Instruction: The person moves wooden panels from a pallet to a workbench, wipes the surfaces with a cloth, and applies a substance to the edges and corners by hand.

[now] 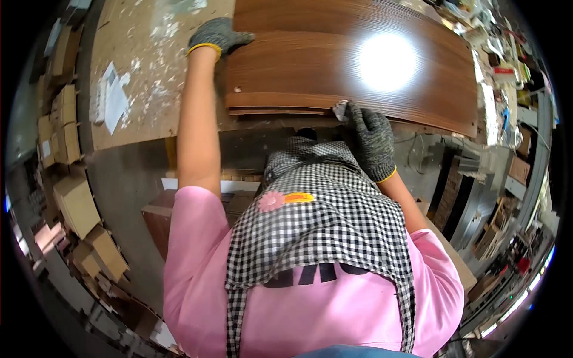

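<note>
A glossy brown wood-grain panel [298, 65] lies on the worktable before me, with more panel edges showing beneath its near side. My left hand [216, 34], in a dark grey knit glove with a yellow cuff, grips the panel's left edge. Its thumb rests on the top face, and the other fingers are mostly hidden. At the near edge, my right hand [371, 138], gloved the same way, is closed on a small crumpled whitish rag [340, 111]. The rag touches the panel's near edge. A small pale spot marks the panel's near left corner.
The worn tabletop [146, 89] has white smears, and white paper sheets [112, 98] lie at its left. Assorted clutter [498, 71] covers the right end. Cardboard boxes [77, 203] stand on the left, and dark stacked panels [468, 197] stand at lower right.
</note>
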The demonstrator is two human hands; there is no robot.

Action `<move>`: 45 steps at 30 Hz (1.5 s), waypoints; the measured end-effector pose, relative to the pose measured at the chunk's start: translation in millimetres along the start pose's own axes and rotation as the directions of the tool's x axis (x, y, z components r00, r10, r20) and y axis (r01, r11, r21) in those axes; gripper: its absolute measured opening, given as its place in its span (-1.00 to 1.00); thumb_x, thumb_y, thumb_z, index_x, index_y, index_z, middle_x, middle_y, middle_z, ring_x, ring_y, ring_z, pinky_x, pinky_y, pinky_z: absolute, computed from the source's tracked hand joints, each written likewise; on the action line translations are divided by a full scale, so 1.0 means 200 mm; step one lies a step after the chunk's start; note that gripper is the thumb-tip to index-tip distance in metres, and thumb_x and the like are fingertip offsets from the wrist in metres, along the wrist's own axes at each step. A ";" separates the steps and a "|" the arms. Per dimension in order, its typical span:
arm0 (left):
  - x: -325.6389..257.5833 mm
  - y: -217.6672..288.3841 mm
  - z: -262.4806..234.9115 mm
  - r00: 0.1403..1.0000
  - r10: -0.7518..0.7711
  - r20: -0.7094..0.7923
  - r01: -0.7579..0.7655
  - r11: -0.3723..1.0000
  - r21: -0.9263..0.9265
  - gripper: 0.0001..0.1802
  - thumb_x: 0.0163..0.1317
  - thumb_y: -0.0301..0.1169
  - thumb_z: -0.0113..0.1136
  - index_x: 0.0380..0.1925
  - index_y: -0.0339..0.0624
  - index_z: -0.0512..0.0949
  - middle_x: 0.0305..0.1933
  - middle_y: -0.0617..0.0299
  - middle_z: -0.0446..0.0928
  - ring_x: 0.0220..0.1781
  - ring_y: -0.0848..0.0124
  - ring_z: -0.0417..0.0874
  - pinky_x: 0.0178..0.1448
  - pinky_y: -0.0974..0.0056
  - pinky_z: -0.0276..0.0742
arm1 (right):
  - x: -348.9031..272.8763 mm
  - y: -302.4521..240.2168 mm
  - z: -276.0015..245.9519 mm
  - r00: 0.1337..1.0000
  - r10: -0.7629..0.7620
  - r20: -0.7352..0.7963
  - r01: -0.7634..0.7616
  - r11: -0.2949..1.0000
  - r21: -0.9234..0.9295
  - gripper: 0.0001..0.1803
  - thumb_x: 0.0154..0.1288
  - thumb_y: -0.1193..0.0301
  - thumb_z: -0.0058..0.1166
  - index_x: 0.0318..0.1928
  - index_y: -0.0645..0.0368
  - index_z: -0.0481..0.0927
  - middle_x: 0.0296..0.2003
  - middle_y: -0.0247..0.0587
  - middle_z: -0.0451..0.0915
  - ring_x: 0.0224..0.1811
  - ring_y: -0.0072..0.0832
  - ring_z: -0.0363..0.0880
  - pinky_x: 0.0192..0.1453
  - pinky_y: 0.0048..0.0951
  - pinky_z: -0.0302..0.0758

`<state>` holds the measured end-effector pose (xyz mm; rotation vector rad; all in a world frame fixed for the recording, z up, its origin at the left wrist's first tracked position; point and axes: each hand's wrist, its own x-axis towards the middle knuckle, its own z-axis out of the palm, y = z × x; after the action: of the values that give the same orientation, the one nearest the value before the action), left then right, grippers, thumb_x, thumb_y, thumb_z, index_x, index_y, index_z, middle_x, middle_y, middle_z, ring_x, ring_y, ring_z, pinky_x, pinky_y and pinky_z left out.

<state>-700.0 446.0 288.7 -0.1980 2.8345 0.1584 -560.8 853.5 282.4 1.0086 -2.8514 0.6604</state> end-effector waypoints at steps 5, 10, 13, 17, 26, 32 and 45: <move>0.01 0.03 -0.03 1.000 0.023 -0.012 -0.023 0.999 0.023 -0.23 0.09 0.34 0.22 -0.33 -0.30 0.67 -0.49 0.00 0.66 -0.40 0.13 0.71 -0.10 0.07 0.61 | 0.26 -0.30 0.21 0.957 -0.283 0.072 0.289 0.951 -0.110 -0.20 0.12 0.25 0.28 0.39 0.10 0.33 -0.03 -0.14 0.47 -0.10 -0.25 0.53 -0.09 -0.23 0.51; 0.03 0.01 -0.01 0.999 0.018 0.026 -0.019 1.000 0.015 -0.22 0.12 0.33 0.22 -0.40 -0.34 0.68 -0.47 -0.06 0.67 -0.33 0.10 0.73 -0.04 0.06 0.62 | 0.56 -0.66 0.46 0.860 -0.495 0.124 0.501 0.865 -0.017 -0.44 0.29 0.21 0.12 0.25 0.16 0.45 -0.12 -0.19 0.55 -0.13 -0.25 0.57 -0.19 -0.15 0.51; 0.04 0.01 -0.03 0.999 0.013 0.050 -0.016 0.998 0.056 -0.22 0.11 0.34 0.22 -0.50 -0.32 0.68 -0.50 -0.04 0.66 -0.36 0.12 0.73 -0.04 0.06 0.62 | 0.65 -0.83 0.55 0.874 -0.450 0.184 0.322 0.819 0.475 -0.57 0.33 0.28 0.05 0.16 0.17 0.51 -0.13 -0.18 0.59 -0.13 -0.25 0.60 -0.24 -0.13 0.50; 0.03 0.04 -0.07 0.996 0.012 0.091 -0.015 0.999 0.031 -0.23 0.08 0.37 0.24 -0.65 -0.24 0.67 -0.54 0.02 0.67 -0.46 0.20 0.73 -0.11 0.10 0.65 | 0.54 -0.88 0.51 0.724 -0.625 0.293 0.540 0.777 0.324 -0.59 0.30 0.20 0.05 0.10 0.12 0.53 -0.09 -0.14 0.54 -0.12 -0.24 0.57 -0.10 -0.21 0.51; 0.04 0.04 -0.14 0.971 -0.048 0.235 0.061 0.997 -0.052 -0.21 0.02 0.36 0.31 -0.46 -0.31 0.69 -0.50 -0.02 0.67 -0.50 0.20 0.71 -0.23 0.14 0.65 | 0.62 -0.73 0.42 0.929 -0.363 0.076 0.355 0.930 0.093 -0.65 0.35 0.34 -0.01 0.09 0.20 0.49 -0.23 -0.08 0.58 -0.19 -0.17 0.61 -0.17 -0.15 0.53; 0.05 0.05 -0.14 0.977 -0.003 0.214 0.012 0.999 -0.037 -0.24 0.03 0.32 0.33 -0.53 -0.33 0.67 -0.53 -0.02 0.66 -0.52 0.20 0.71 -0.23 0.12 0.64 | 0.63 -0.83 0.48 0.713 -0.613 0.339 0.472 0.778 0.415 -0.58 0.39 0.27 -0.03 0.18 0.17 0.49 -0.06 0.01 0.55 -0.10 -0.10 0.59 -0.06 -0.13 0.54; 0.07 -0.05 0.03 0.987 -0.014 0.158 0.025 0.998 -0.065 -0.20 0.01 0.38 0.29 -0.36 -0.29 0.70 -0.26 -0.08 0.70 -0.24 0.08 0.73 -0.04 0.05 0.63 | 0.58 -0.66 0.31 0.915 -0.391 0.101 0.370 0.912 0.180 -0.44 0.21 0.33 0.18 0.24 0.09 0.41 -0.16 -0.04 0.55 -0.15 -0.10 0.58 -0.08 -0.10 0.53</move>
<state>-709.7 435.7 277.6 -0.2172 2.6710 0.2530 -565.7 668.4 296.9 1.6380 -2.6145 0.8099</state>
